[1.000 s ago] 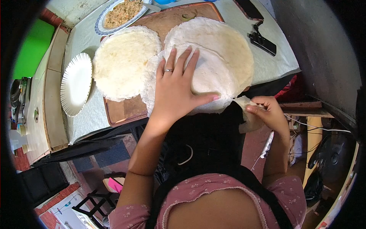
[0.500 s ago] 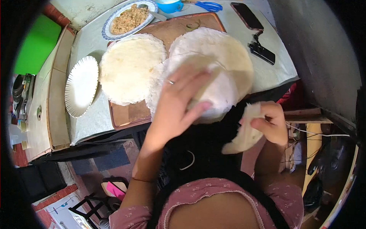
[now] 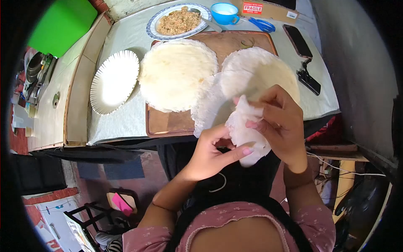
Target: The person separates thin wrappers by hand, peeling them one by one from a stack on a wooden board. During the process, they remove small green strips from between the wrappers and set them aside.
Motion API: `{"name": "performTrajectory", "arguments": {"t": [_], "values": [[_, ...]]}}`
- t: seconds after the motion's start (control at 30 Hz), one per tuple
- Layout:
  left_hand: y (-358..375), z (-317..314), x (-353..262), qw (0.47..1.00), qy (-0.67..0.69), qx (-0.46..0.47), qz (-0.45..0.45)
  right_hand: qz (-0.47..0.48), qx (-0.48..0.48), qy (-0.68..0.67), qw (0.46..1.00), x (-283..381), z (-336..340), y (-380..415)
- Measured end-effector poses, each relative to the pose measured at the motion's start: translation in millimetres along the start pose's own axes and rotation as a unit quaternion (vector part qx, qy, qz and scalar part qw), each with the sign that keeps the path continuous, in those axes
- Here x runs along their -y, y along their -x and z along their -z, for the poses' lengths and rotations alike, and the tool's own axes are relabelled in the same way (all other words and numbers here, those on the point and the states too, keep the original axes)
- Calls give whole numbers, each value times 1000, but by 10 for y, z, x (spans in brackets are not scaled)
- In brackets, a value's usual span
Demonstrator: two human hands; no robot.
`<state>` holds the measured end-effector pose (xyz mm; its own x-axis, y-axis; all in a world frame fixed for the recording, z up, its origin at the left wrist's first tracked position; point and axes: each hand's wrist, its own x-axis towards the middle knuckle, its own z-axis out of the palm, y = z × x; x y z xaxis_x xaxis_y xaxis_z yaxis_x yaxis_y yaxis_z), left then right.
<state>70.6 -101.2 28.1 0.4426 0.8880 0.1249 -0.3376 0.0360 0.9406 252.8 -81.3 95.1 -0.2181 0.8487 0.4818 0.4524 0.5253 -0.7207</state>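
Note:
Both hands hold a torn, limp piece of thin spring roll wrapper [image 3: 247, 133] above the table's front edge. My left hand [image 3: 212, 151] pinches its lower left side between thumb and fingers. My right hand [image 3: 285, 126] grips its upper right part, with the fingers bent over it. Behind the hands, a pile of round wrappers [image 3: 268, 69] lies on the brown board [image 3: 157, 122], with one thin sheet [image 3: 206, 103] spread out over its left side. A second stack of round wrappers [image 3: 178, 75] sits to the left on the same board.
A white fluted paper plate [image 3: 114, 82] lies at the left. At the back are a plate of crumbly filling [image 3: 178, 23] with a spoon, a blue cup [image 3: 225, 14], blue scissors [image 3: 262, 25] and a cardboard box [image 3: 273, 12]. A phone [image 3: 297, 41] rests at the right.
My left hand has left the wrapper pile and come down to the torn piece. My right hand has moved up and left with it. The view has shifted, so the table sits further right.

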Motion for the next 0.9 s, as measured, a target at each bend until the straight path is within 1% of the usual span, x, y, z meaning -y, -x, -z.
{"name": "performTrajectory", "arguments": {"t": [0.07, 0.1, 0.17, 0.27, 0.37, 0.4, 0.43, 0.47, 0.5, 0.53, 0.57, 0.6, 0.63, 0.7, 0.8, 0.9], "values": [[13, 77, 50, 1000, 3, -1, -24, -74, 0, 57, 996, 50, 14, -4], [27, 103, 73, 999, 5, -2, -35, -91, 9, 43, 995, 35, 5, -6], [31, 131, 97, 997, 73, -12, -36, -127, 27, 12, 991, -16, -23, 11], [71, 242, 159, 991, 130, -38, -21, -120, 41, -46, 991, -64, -7, 4], [59, 387, 109, 993, 18, -76, -83, -114, 0, -20, 993, -120, 78, -83], [46, 391, 61, 989, -14, -127, -73, -127, -13, -16, 992, -184, 94, -117], [-92, 475, 9, 953, -182, -159, -186, -135, 7, -9, 991, -291, 113, -188], [-141, 559, -40, 939, -221, -187, -185, -144, 28, -3, 989, -429, 130, -289], [-157, 636, -98, 940, -225, -205, -153, -154, 48, 2, 987, -560, 131, -395], [-173, 713, -157, 940, -228, -221, -121, -191, 109, -19, 975, -678, 122, -531], [-199, 785, -228, 952, -197, -226, -60, -224, 169, -39, 959, -791, 108, -689], [-261, 897, -210, 952, -200, -224, -62, -254, 228, -60, 938, -881, 82, -815], [-345, 994, -168, 953, -178, -239, -45, -225, 251, -86, 938, -959, 17, -891], [-449, 1095, -206, 958, -175, -221, -57, -161, 297, -135, 931, -1093, -159, -1051], [-567, 1208, -398, 888, -347, -260, -154, -110, 291, -174, 934, -1212, -345, -1339], [-673, 1662, -514, 838, -504, -119, -170, -147, 246, -152, 946, -1416, -580, -1653]]}}
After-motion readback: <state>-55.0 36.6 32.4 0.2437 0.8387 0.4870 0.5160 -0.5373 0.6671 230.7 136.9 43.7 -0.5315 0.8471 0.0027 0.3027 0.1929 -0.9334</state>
